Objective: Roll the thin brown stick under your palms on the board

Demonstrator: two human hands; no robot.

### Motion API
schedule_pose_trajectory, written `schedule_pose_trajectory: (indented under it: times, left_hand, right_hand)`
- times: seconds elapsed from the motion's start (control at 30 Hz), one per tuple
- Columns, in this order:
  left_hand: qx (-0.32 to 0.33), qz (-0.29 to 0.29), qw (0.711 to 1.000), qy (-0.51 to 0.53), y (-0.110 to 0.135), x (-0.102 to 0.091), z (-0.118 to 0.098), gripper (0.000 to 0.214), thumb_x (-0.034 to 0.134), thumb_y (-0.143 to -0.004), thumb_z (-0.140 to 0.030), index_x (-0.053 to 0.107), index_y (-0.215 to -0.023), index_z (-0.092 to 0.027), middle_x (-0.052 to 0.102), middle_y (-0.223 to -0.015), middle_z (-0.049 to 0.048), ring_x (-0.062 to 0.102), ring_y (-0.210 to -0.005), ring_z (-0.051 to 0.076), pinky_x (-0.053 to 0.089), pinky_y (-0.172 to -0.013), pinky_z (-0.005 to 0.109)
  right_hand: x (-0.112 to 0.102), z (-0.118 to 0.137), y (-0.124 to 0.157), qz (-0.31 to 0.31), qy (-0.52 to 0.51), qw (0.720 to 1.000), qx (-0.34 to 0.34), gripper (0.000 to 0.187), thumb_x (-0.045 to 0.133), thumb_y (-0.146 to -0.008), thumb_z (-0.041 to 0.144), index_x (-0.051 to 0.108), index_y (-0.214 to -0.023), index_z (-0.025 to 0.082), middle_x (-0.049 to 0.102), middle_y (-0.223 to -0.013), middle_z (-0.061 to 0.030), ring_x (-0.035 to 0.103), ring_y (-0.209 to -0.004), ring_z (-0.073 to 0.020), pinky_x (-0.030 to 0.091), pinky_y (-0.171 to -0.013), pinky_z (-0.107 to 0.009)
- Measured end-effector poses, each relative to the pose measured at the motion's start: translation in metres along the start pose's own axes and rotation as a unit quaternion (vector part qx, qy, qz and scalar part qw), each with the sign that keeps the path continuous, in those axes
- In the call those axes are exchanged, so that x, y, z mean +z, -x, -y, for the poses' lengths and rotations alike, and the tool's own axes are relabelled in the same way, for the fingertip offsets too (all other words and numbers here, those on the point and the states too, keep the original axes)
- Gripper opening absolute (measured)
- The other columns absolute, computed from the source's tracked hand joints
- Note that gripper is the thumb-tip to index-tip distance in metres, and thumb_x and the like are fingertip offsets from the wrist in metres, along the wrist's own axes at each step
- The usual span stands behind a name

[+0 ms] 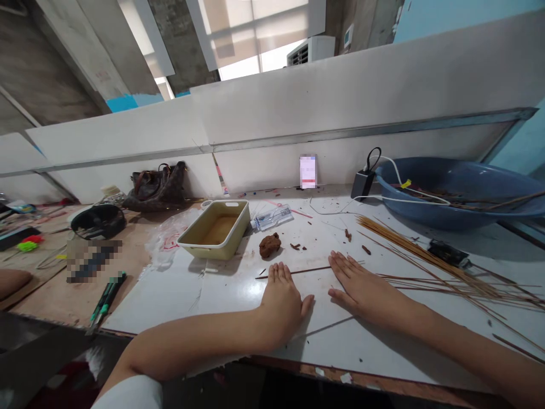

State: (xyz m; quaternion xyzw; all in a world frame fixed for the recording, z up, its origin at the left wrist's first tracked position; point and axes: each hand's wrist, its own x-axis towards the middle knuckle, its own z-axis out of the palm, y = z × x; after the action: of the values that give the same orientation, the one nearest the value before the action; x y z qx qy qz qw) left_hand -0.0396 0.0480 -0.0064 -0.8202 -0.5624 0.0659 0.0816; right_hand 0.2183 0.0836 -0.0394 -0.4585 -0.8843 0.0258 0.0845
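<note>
My left hand (281, 298) lies flat over a thin dark brown stick (310, 270), fingers stretched forward and thumb out to the right. Over the stick's right part rests my right hand (360, 284), also flat, with its thumb apart from the fingers. Between the hands a length of the stick shows; what lies under the palms is hidden. A rough lump of brown paste (269, 245) sits just beyond my left hand, with small brown crumbs (295, 246) beside it. To the right, a bundle of thin tan sticks (409, 244) lies spread on the white tabletop (230, 312).
Behind the lump stand a yellow-green tub (204, 251) holding brownish liquid and a clear bottle (272, 217) on its side. A wide blue basin (451, 213) occupies the back right, near a black power adapter (363, 184). Leftward are a cutter (104, 301) and a handbag (155, 190).
</note>
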Motion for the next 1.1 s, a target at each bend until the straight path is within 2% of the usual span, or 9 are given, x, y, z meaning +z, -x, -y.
schedule_pose_trajectory:
  times: [0.17, 0.27, 0.43, 0.6, 0.67, 0.77, 0.87, 0.93, 1.1]
  left_hand:
    - [0.026, -0.012, 0.999, 0.024, 0.025, 0.013, -0.006, 0.094, 0.046, -0.103, -0.068, 0.052, -0.154, 0.01, 0.051, -0.158, 0.0378, 0.047, -0.152, 0.051, 0.03, -0.127, 0.063]
    - [0.026, -0.015, 0.999, 0.027, 0.018, 0.011, -0.003, 0.093, 0.043, -0.104, -0.067, 0.05, -0.156, 0.01, 0.052, -0.158, 0.0374, 0.047, -0.152, 0.05, 0.029, -0.127, 0.062]
    - [0.013, -0.012, 0.999, 0.031, -0.001, 0.003, 0.005, 0.089, 0.044, -0.106, -0.062, 0.045, -0.158, 0.011, 0.051, -0.158, 0.0376, 0.046, -0.153, 0.048, 0.03, -0.127, 0.061]
    - [0.032, -0.004, 0.999, 0.015, 0.021, 0.006, -0.002, 0.094, 0.041, -0.105, -0.069, 0.052, -0.153, 0.012, 0.05, -0.158, 0.0377, 0.048, -0.151, 0.05, 0.032, -0.127, 0.06]
    - [0.032, -0.006, 0.999, 0.017, 0.022, 0.006, -0.003, 0.096, 0.037, -0.105, -0.072, 0.054, -0.153, 0.01, 0.052, -0.157, 0.0374, 0.051, -0.15, 0.05, 0.034, -0.125, 0.062]
    - [0.018, -0.01, 1.0, 0.023, 0.009, 0.0, 0.0, 0.095, 0.034, -0.107, -0.071, 0.053, -0.154, 0.009, 0.054, -0.155, 0.0377, 0.052, -0.148, 0.05, 0.037, -0.122, 0.064]
    - [-0.01, 0.006, 1.0, 0.021, -0.004, -0.004, 0.004, 0.096, 0.035, -0.107, -0.069, 0.049, -0.154, 0.013, 0.05, -0.157, 0.0396, 0.05, -0.15, 0.05, 0.037, -0.123, 0.061]
    - [-0.01, 0.011, 1.0, 0.023, -0.002, -0.002, 0.003, 0.099, 0.037, -0.106, -0.07, 0.049, -0.153, 0.016, 0.049, -0.157, 0.0411, 0.049, -0.151, 0.051, 0.035, -0.125, 0.061]
    - [0.015, -0.001, 0.999, 0.03, 0.018, 0.006, -0.004, 0.094, 0.043, -0.104, -0.069, 0.052, -0.155, 0.009, 0.053, -0.156, 0.0375, 0.049, -0.15, 0.051, 0.03, -0.126, 0.064]
  right_hand:
    - [0.005, 0.007, 0.019, -0.003, 0.018, 1.0, -0.019, 0.09, 0.036, -0.107, 0.072, 0.042, -0.166, 0.005, 0.044, -0.167, -0.027, 0.044, -0.155, -0.0408, 0.041, -0.127, -0.057]
    - [0.002, 0.005, 0.01, 0.0, 0.021, 1.0, -0.01, 0.09, 0.034, -0.108, 0.072, 0.045, -0.164, 0.002, 0.044, -0.166, -0.0285, 0.044, -0.155, -0.0404, 0.04, -0.128, -0.056]
    - [-0.002, -0.004, -0.008, 0.003, 0.0, 1.0, 0.001, 0.086, 0.033, -0.11, 0.067, 0.034, -0.17, 0.006, 0.037, -0.172, -0.0237, 0.034, -0.161, -0.0361, 0.034, -0.131, -0.055]
    - [0.009, -0.002, 0.014, -0.014, 0.019, 1.0, -0.02, 0.088, 0.036, -0.108, 0.071, 0.036, -0.169, 0.008, 0.045, -0.169, -0.0238, 0.043, -0.156, -0.0378, 0.038, -0.129, -0.053]
    - [0.011, -0.001, 0.016, -0.019, 0.022, 0.999, -0.023, 0.088, 0.035, -0.108, 0.071, 0.039, -0.168, 0.007, 0.047, -0.167, -0.0251, 0.046, -0.155, -0.0387, 0.04, -0.128, -0.054]
    - [0.008, -0.003, 0.006, -0.014, 0.016, 1.0, -0.011, 0.088, 0.032, -0.109, 0.069, 0.036, -0.169, 0.004, 0.043, -0.168, -0.027, 0.042, -0.157, -0.0386, 0.039, -0.128, -0.057]
    - [0.003, -0.007, -0.006, -0.016, 0.002, 1.0, -0.002, 0.086, 0.033, -0.11, 0.067, 0.025, -0.172, 0.008, 0.037, -0.172, -0.0234, 0.034, -0.161, -0.0359, 0.034, -0.131, -0.056]
    - [0.003, -0.008, -0.005, -0.018, -0.001, 1.0, -0.002, 0.086, 0.035, -0.11, 0.068, 0.023, -0.173, 0.011, 0.038, -0.172, -0.0216, 0.034, -0.161, -0.0357, 0.033, -0.131, -0.056]
    - [0.005, -0.001, 0.012, -0.009, 0.025, 1.0, -0.014, 0.089, 0.033, -0.108, 0.072, 0.044, -0.165, 0.005, 0.048, -0.165, -0.0262, 0.047, -0.154, -0.0396, 0.04, -0.128, -0.056]
